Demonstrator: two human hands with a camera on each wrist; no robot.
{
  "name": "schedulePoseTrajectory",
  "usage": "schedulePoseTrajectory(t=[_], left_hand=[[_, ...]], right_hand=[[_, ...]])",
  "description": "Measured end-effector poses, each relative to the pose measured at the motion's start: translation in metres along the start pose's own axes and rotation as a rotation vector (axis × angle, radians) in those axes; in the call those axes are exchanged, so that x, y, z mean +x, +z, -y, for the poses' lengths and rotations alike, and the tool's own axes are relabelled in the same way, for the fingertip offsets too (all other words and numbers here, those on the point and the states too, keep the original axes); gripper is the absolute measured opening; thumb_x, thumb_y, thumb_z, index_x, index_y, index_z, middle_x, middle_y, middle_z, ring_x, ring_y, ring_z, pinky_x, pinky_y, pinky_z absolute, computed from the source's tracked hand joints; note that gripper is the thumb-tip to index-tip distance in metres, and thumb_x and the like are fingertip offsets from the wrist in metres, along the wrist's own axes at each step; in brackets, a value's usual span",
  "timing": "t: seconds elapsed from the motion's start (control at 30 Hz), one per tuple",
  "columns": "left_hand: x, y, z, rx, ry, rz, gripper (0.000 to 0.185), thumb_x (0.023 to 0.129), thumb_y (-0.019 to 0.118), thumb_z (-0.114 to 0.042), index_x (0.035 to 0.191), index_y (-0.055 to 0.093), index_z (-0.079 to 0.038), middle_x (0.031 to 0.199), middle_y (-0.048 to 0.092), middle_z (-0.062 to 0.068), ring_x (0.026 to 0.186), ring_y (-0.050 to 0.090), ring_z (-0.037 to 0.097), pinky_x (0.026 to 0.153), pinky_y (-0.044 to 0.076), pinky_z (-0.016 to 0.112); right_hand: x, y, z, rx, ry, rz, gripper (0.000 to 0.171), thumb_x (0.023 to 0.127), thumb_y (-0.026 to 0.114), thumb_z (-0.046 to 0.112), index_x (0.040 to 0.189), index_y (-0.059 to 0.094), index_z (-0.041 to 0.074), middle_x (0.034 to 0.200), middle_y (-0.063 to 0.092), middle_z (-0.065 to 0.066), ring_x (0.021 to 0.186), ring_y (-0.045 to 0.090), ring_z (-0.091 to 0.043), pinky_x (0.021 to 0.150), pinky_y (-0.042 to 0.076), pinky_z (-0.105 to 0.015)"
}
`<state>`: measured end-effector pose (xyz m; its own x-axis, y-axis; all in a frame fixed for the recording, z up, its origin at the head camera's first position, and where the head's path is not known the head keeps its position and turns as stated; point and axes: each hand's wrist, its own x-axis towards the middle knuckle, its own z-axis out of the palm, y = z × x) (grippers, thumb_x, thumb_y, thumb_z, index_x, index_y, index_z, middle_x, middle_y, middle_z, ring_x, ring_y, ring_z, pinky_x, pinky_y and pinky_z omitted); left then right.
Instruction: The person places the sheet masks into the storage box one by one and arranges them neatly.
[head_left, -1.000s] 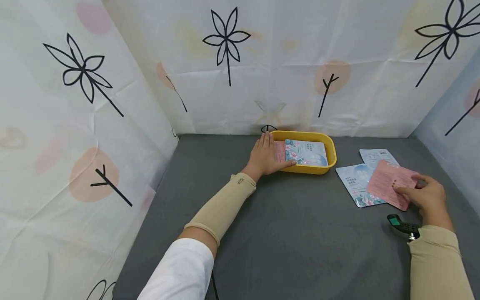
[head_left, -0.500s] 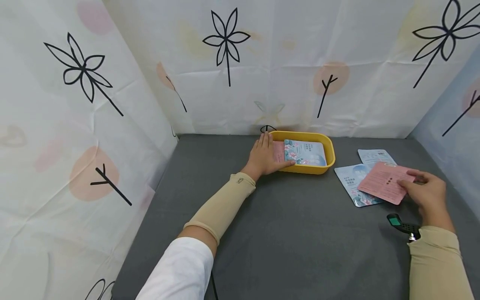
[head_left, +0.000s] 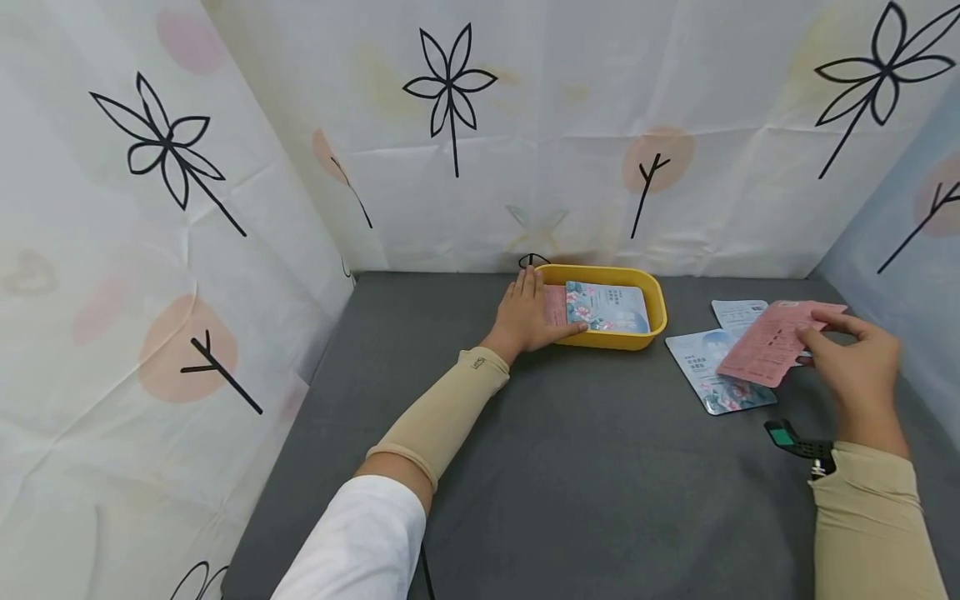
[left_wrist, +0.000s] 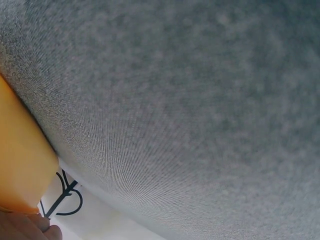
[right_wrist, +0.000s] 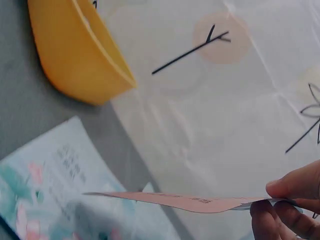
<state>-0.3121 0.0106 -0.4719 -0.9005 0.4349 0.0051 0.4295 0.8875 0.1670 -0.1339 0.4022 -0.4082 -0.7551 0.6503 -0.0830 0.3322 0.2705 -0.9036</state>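
Observation:
My right hand pinches a pink flat sachet at its right edge, between thumb and fingers. Tilted, the sachet hangs over two blue-and-white sachets. The larger one, a floral sachet, lies in front; behind it is a smaller-looking printed sachet, partly covered. In the right wrist view the pink sachet appears nearly edge-on. My left hand rests against the left end of a yellow tray, fingers straight, thumb along the front rim. Inside the tray lie a floral sachet and a pink sachet.
A dark grey cloth covers the table. White printed fabric hangs behind and at the left, close behind the tray. A black strap-like device juts from the right wrist. A thin black cable runs beside the left arm.
My right hand has lifted the pink sachet and turned it, its right side rising above the blue ones. My left hand stays at the tray. The view has shifted slightly.

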Motion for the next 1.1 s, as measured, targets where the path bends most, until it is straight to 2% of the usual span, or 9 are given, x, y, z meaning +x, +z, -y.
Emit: schedulePoseTrajectory(t=[0.17, 0.37, 0.53, 0.73, 0.83, 1.0, 1.1], left_hand=[[0.000, -0.001, 0.000, 0.000, -0.002, -0.001, 0.133, 0.084, 0.037, -0.099, 0.170, 0.002, -0.003, 0.180, 0.002, 0.015, 0.168, 0.006, 0.030, 0.136, 0.011, 0.043], [-0.001, 0.000, 0.000, -0.008, -0.006, -0.008, 0.133, 0.084, 0.038, -0.098, 0.170, 0.004, -0.003, 0.180, 0.004, 0.015, 0.168, 0.008, 0.030, 0.136, 0.012, 0.043], [-0.001, 0.005, 0.001, 0.000, -0.006, -0.004, 0.133, 0.084, 0.037, -0.098, 0.171, 0.004, -0.003, 0.180, 0.005, 0.015, 0.168, 0.008, 0.029, 0.136, 0.011, 0.042], [-0.003, 0.007, 0.001, 0.000, -0.010, -0.002, 0.133, 0.083, 0.037, -0.099, 0.170, 0.003, -0.004, 0.180, 0.005, 0.016, 0.168, 0.008, 0.029, 0.136, 0.011, 0.042], [-0.004, 0.006, 0.001, -0.012, -0.006, -0.011, 0.134, 0.084, 0.039, -0.098, 0.170, 0.001, -0.004, 0.180, 0.005, 0.016, 0.168, 0.007, 0.029, 0.136, 0.011, 0.042], [-0.004, 0.006, 0.001, -0.014, 0.007, -0.031, 0.133, 0.085, 0.040, -0.097, 0.170, -0.001, -0.004, 0.180, 0.006, 0.017, 0.168, 0.008, 0.030, 0.136, 0.013, 0.043], [-0.002, 0.005, 0.001, 0.001, 0.010, -0.033, 0.133, 0.085, 0.039, -0.097, 0.170, -0.001, -0.003, 0.180, 0.006, 0.017, 0.168, 0.009, 0.030, 0.136, 0.014, 0.043]], right_hand=[[-0.009, 0.011, 0.021, 0.167, -0.079, -0.010, 0.052, 0.099, 0.072, 0.016, 0.150, 0.061, 0.007, 0.098, 0.058, 0.019, 0.059, 0.067, 0.008, 0.060, 0.053, -0.007], [-0.021, 0.030, 0.043, 0.314, -0.158, -0.025, 0.046, 0.099, 0.070, 0.007, 0.145, 0.065, 0.003, 0.107, 0.060, 0.013, 0.066, 0.070, 0.009, 0.059, 0.055, -0.008], [-0.028, 0.048, 0.052, 0.424, -0.225, -0.008, 0.042, 0.099, 0.068, 0.000, 0.141, 0.067, -0.001, 0.110, 0.057, 0.006, 0.070, 0.073, 0.005, 0.059, 0.057, -0.011], [-0.030, 0.065, 0.053, 0.464, -0.245, 0.014, 0.042, 0.100, 0.067, 0.002, 0.142, 0.066, -0.002, 0.111, 0.055, 0.004, 0.073, 0.073, 0.003, 0.058, 0.057, -0.012], [-0.027, 0.070, 0.051, 0.454, -0.213, 0.033, 0.041, 0.102, 0.067, 0.005, 0.142, 0.066, 0.001, 0.111, 0.055, 0.005, 0.073, 0.073, 0.002, 0.058, 0.058, -0.013], [-0.022, 0.076, 0.043, 0.383, -0.168, 0.050, 0.043, 0.103, 0.067, 0.008, 0.146, 0.065, 0.008, 0.111, 0.054, 0.008, 0.074, 0.073, 0.002, 0.060, 0.059, -0.015], [-0.019, 0.080, 0.038, 0.326, -0.179, 0.047, 0.050, 0.102, 0.067, 0.007, 0.152, 0.059, 0.011, 0.112, 0.053, 0.009, 0.073, 0.071, 0.003, 0.061, 0.059, -0.014]])
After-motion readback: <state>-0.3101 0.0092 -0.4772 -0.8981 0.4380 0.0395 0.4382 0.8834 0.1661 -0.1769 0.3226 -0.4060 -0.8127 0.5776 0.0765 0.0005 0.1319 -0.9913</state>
